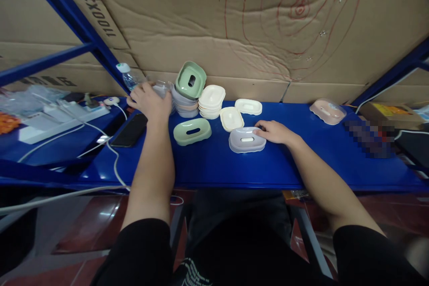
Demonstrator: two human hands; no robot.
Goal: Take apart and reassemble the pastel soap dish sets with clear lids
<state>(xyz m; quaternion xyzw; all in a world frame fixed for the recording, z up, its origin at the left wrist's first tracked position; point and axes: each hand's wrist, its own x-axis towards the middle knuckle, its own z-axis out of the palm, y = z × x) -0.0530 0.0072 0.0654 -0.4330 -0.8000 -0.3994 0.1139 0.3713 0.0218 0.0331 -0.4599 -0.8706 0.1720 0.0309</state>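
On the left, my left hand (150,102) curls its fingers around clear plastic covers (162,88), which it partly hides. My right hand (275,132) pinches the right rim of a lavender soap dish (247,133) resting on the blue table. A light green slotted dish (192,131) lies to the left of it. Just behind are a cream dish piece (232,118) and a shallow cream dish (248,106). Cream pieces (212,97) are stacked farther back, beside a pile of grey and pink dishes (186,108) with a tilted green dish (191,80) on top.
A bottle (124,69) with a white cap stands behind my left hand. The black phone (130,130) lies near a power strip (63,123) and white cables. At the right is a pink dish under a clear cover (327,111). Cardboard (201,13) walls the back.
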